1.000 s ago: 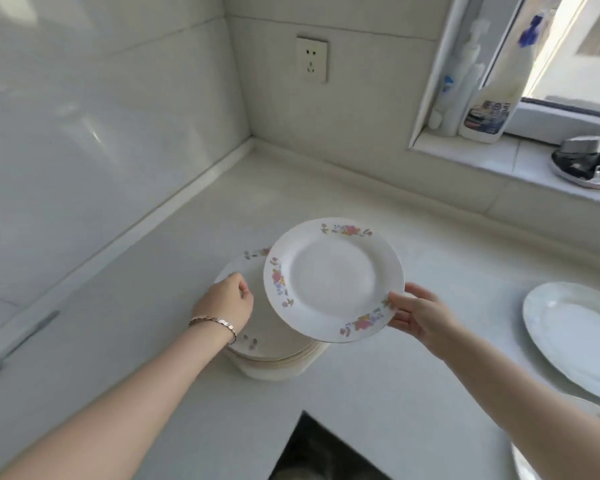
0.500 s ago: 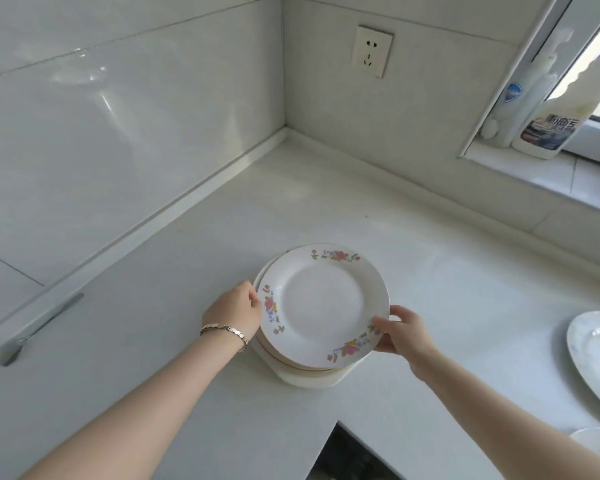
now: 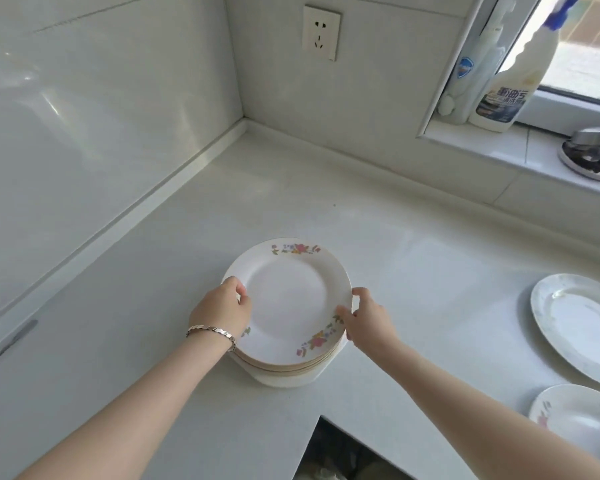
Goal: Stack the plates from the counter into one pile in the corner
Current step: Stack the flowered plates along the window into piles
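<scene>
As a floral-rimmed plate (image 3: 288, 299) tops the pile (image 3: 284, 371), the left hand (image 3: 222, 310) and right hand (image 3: 366, 322) grip its opposite edges. A larger plate (image 3: 582, 323) lies well apart on the counter (image 3: 430, 265).

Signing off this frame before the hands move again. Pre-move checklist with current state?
1. Top plate lies flat on the pile: ok.
2. Top plate lines up with the plates under it: ok, roughly; the bottom one juts out at the near right.
3. Hands off the plate: not ok. The left hand grips the left rim and the right hand pinches the right rim.
4. Pile tucked into the corner: not ok, bare counter lies between them.
5. All plates gathered: not ok. A large plate and a small flowered plate lie to the right.
6. Pile steady once released: cannot tell.
</scene>
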Demonstrator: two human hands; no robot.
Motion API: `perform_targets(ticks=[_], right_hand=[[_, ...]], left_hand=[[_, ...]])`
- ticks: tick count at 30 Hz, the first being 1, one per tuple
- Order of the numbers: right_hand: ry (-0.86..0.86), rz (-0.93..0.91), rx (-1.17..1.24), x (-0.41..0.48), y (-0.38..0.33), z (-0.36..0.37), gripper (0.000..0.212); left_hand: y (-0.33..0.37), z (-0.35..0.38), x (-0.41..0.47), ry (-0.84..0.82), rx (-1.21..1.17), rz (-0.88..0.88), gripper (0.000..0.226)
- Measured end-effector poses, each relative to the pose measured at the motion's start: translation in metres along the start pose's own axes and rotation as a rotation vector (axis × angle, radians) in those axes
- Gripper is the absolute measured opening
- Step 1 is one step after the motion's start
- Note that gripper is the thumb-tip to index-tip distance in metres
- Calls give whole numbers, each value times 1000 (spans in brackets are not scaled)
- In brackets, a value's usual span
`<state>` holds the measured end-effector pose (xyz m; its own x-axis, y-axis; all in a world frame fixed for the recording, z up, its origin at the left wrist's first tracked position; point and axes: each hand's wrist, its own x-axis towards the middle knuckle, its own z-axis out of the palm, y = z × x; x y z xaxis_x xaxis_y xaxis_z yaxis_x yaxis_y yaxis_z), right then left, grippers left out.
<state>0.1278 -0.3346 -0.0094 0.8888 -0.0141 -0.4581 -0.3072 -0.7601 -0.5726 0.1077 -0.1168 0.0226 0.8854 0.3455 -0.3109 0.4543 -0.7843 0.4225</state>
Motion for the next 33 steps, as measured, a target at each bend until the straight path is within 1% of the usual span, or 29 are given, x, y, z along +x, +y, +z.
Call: perform_targets(ticks=[3, 6, 9, 12, 15, 18, 19, 21, 23, 27, 29, 31, 32, 33], right_hand=[[-58, 23, 52, -1, 2, -9, 40], [-54, 72, 124, -3, 19, -32, 34], [-90, 145, 114, -12, 58, -66, 24], [-143, 238, 75, -28, 113, -106, 23], [-39, 327, 91, -50, 182, -148, 20], [91, 402, 121, -81, 253, -186, 20], [130, 430, 142, -93, 275, -197, 20], [199, 478, 170, -115, 320, -217, 21], [243, 520, 190, -134, 360, -233, 21], [277, 612, 250, -163, 427, -254, 15], [274, 645, 303, -172, 450, -260, 12], [255, 659, 334, -178, 465, -266, 12], [242, 663, 344, -181, 473, -270, 13], [235, 662, 348, -182, 477, -273, 13]], left_hand=[[17, 6, 1, -9, 35, 70, 8], [44, 15, 0, -43, 89, 175, 8], [88, 33, -8, -128, 131, 314, 11], [142, 67, -27, -221, 137, 420, 10], [202, 112, -60, -334, 154, 511, 10], [259, 163, -101, -446, 190, 575, 19], [276, 182, -115, -490, 188, 583, 18], [308, 221, -144, -609, 156, 554, 11], [333, 261, -168, -722, 101, 479, 9], [365, 332, -209, -875, 36, 308, 15], [373, 349, -231, -948, 49, 221, 15], [374, 358, -246, -943, -5, 132, 12], [375, 364, -250, -910, -54, 79, 12], [373, 369, -249, -857, -108, 47, 18]])
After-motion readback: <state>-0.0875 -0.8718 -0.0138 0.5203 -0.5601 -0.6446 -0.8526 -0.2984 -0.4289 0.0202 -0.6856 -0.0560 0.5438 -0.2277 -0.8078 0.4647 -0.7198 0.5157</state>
